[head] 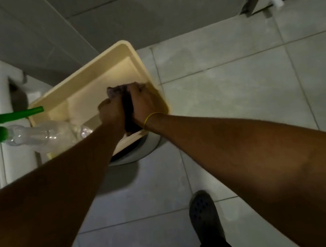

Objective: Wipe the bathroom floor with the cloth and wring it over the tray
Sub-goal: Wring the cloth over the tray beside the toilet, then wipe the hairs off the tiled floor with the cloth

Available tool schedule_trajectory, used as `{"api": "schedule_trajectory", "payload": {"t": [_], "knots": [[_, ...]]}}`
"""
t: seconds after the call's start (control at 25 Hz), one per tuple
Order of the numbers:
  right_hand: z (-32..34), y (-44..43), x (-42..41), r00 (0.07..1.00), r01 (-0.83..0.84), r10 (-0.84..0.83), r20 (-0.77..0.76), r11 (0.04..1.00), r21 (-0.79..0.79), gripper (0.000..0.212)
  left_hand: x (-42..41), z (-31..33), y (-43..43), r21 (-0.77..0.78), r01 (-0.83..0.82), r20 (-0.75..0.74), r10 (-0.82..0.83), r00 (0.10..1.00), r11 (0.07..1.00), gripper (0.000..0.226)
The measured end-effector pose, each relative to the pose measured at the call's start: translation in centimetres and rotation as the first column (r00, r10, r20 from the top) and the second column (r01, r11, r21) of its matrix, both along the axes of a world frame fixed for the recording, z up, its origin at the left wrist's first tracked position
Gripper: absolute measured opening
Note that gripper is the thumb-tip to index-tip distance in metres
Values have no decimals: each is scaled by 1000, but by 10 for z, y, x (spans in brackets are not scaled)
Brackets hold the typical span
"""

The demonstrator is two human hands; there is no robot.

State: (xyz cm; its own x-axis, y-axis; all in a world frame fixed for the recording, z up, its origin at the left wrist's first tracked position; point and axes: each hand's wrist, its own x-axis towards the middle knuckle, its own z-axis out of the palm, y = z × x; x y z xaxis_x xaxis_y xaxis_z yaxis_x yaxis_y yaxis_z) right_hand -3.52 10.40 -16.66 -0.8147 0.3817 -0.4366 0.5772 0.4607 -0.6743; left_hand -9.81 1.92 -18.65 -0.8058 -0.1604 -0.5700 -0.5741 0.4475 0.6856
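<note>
A: What is seen nearest the camera?

B: Two bare forearms are stretched forward and down; below them a dark shoe is planted on the grey floor. A yellow band is worn at the right wrist.

A: And the hands?

B: The left hand and the right hand are both closed into fists around the cloth, side by side and almost touching. The cloth is bunched into a dark roll between them, with one end poking out beyond the knuckles and the other hanging below the wrists.

A: Where is it held?

B: Over the near right corner of the cream tray, which appears to be propped above a round white fixture. No dripping water can be made out.

A: How is the cloth expected to handle?

B: It is judged to be soft and limp, heavier than when dry, and probably slippery where soaked. It would best be gripped near each end of the roll, with the twist applied in opposite directions and the middle kept over the tray.

A: What lies further off?

B: A clear bottle with a green cap lies at the tray's left end, and a green handle is laid across the rim. Beyond that, tiled wall is seen.
</note>
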Motion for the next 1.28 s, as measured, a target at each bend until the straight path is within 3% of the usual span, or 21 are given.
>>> {"api": "schedule_trajectory", "payload": {"t": [0.08,0.16,0.24,0.36,0.48,0.6,0.64,0.72,0.76,0.8,0.88,0.96,1.12,1.28], "knots": [[29,17,24,989,-82,80,-123,997,-13,61,16,31,10,128,33,-123,-17,992,991,30],[51,42,56,968,29,-53,-246,994,-103,59,46,59,27,228,102,-201,-56,978,968,16],[61,72,108,931,141,-187,-315,976,-165,57,92,70,58,288,182,-180,-133,975,940,25],[37,122,206,911,241,-272,-311,961,-137,63,181,38,113,293,366,-146,-337,930,883,39],[-31,173,323,943,315,-313,-115,949,1,67,292,-30,168,283,548,-78,-550,831,787,34],[-121,201,431,949,299,-308,68,947,121,68,396,-112,203,251,624,74,-658,750,740,36],[-154,203,462,939,300,-316,135,946,123,61,427,-141,210,236,645,146,-682,716,727,37],[-207,201,500,881,374,-392,266,920,115,26,473,-191,209,204,716,220,-743,632,668,38],[-233,197,517,816,493,-494,301,866,86,20,492,-214,204,158,766,212,-779,590,623,38],[-253,193,533,828,446,-481,289,876,181,20,504,-233,197,38,834,181,-825,536,550,35],[-289,176,563,888,274,-391,240,871,407,54,514,-268,176,-246,886,58,-906,419,394,32],[-316,163,581,933,117,-277,229,837,535,77,508,-297,152,-381,870,-90,-949,303,314,42],[-345,148,578,977,51,-150,153,858,511,86,486,-331,119,-389,914,-137,-988,70,119,72],[-358,209,517,984,48,-136,118,829,557,88,481,-341,112,-370,926,-145,-989,29,82,87]]}}
